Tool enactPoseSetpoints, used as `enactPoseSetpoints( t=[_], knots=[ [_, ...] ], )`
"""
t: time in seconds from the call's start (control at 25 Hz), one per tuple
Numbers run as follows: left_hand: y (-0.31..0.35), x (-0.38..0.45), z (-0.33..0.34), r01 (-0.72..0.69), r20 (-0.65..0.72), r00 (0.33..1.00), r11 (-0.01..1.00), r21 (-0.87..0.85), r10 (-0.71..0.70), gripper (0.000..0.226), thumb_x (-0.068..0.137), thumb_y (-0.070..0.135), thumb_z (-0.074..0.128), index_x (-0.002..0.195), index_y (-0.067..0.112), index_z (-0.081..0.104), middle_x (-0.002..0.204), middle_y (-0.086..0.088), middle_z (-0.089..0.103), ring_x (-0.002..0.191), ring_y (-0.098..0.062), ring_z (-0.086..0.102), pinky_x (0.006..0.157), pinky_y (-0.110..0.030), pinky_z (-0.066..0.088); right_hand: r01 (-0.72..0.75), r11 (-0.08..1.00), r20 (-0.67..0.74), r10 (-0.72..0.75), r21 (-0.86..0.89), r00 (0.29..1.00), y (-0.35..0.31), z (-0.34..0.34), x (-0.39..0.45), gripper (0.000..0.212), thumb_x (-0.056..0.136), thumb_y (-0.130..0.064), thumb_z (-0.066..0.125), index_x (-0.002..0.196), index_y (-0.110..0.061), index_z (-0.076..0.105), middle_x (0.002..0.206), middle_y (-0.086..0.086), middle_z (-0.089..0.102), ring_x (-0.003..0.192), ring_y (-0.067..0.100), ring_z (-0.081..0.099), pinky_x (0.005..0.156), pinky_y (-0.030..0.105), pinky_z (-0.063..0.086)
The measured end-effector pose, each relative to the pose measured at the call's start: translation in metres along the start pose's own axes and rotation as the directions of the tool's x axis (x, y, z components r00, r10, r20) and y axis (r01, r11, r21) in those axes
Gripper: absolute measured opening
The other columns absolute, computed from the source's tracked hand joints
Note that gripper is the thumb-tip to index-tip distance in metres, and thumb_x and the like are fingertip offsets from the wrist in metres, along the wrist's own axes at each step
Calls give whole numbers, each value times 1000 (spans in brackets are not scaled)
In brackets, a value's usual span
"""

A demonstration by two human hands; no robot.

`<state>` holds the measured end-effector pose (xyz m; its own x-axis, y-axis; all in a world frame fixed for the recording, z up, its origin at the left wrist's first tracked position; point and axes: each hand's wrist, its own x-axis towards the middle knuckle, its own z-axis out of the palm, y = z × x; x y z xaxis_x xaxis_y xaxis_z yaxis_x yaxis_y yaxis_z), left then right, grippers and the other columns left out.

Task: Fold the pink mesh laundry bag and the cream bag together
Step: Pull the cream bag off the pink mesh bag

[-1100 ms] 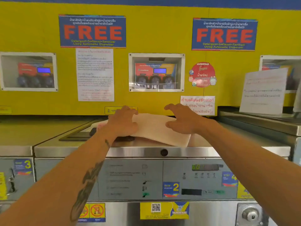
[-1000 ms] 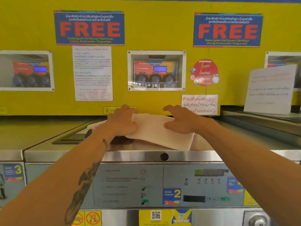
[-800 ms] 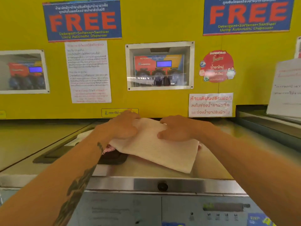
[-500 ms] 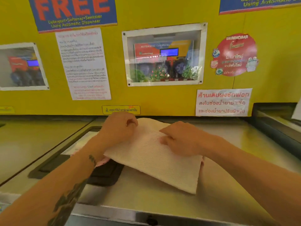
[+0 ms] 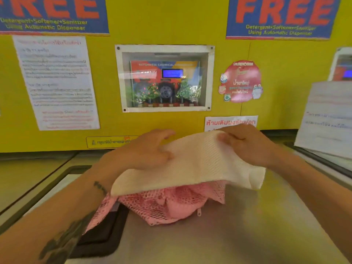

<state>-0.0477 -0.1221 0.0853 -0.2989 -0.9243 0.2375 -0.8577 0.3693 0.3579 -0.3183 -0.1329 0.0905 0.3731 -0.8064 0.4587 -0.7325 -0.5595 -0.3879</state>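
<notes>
Left hand (image 5: 150, 149) lies palm-down on the cream bag (image 5: 190, 166), thumb pressed into the mesh, fingers (image 5: 165, 132) spread loose over its far left edge; whether they curl under is hidden. Right hand (image 5: 245, 143) is pinched shut on the bag's far right corner, thumb on top, w/ that corner lifted off the surface. Cream bag is a flat-ish rectangle, far edge raised, near edge drooping toward the camera. Under it the pink mesh laundry bag (image 5: 167, 202) sits bunched and rumpled, not flat, a bit spilling left over a dark recessed panel (image 5: 99, 237); small zip pull shows at its front. Both rest on the steel washer top (image 5: 247, 225), yellow wall w/ signs behind.

Progress, my read: stacking done, cream over pink. The joint fold looks just begun, approx first half-fold. Left: bring far edge over, tuck in the pink, flatten.
</notes>
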Motion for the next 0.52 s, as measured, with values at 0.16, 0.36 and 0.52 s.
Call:
enactPoseSetpoints(
  t=[0.16, 0.36, 0.52],
  knots=[
    [9, 40, 23, -82, -6, 997, 994, -71, 82, 48, 88, 13, 63, 132, 30, 53, 96, 5, 67, 97, -17, 63, 92, -40, 51, -111, 980, -204, 77, -165, 976, 11, -17, -23, 26, 98, -18, 50, 87, -26, 72, 80, -6, 71, 79, 22, 61, 74, 38, 49],
    [50, 77, 55, -247, -40, 968, 967, 56, 249, 31, 92, 17, 52, 119, 28, 64, 102, 3, 66, 93, -18, 61, 83, -40, 53, -390, 825, -530, 132, -410, 837, 21, -49, -54, 39, 91, -18, 49, 123, -29, 69, 108, 11, 75, 97, 41, 65, 76, 42, 50],
    [78, 80, 76, -322, -202, 926, 947, 13, 318, 18, 95, 29, 50, 100, 22, 66, 86, 6, 58, 81, -17, 55, 65, -34, 43, -598, 703, -304, 515, -384, 801, 52, -69, -71, 29, 92, -27, 46, 113, -24, 66, 108, 11, 66, 93, 34, 59, 78, 39, 47]
  ],
)
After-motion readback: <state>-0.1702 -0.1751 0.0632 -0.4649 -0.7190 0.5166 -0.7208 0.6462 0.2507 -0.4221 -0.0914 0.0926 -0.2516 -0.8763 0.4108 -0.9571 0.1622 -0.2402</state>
